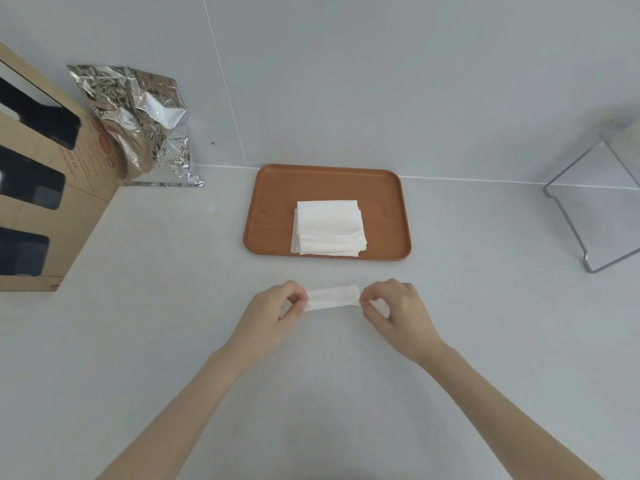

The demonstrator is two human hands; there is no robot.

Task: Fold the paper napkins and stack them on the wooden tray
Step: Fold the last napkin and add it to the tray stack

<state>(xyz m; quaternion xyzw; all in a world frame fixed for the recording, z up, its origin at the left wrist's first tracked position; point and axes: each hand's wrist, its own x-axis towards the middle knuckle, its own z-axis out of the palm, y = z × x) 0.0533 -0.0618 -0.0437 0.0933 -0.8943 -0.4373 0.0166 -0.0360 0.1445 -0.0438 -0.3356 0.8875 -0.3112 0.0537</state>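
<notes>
A pale grey countertop [138, 341] runs up to a light tiled wall [346, 81], and I am looking down at it from my own head height. Both my bare forearms reach in from the bottom edge.

Between my hands I hold one white paper napkin [332, 297], folded into a narrow horizontal strip, just above the counter or on it; I cannot tell which. My left hand [273, 315] pinches the strip's left end between thumb and fingertips. My right hand [394, 313] pinches the right end the same way, its other fingers curled in.

Beyond the strip, near the wall, lies a wooden tray [270, 202], a rounded brown rectangle. On its front right part sits a stack of folded napkins [329, 226], white, their edges slightly uneven. The stack reaches close to the tray's near rim. The strip in my hands is apart from the tray, on the near side of it.

At far left stands a brown cardboard box [52, 202] with dark cut-out windows. Behind it a crumpled silver foil bag [138, 116] leans against the wall. At far right is a clear plastic stand [588, 202] with a grey edge.
</notes>
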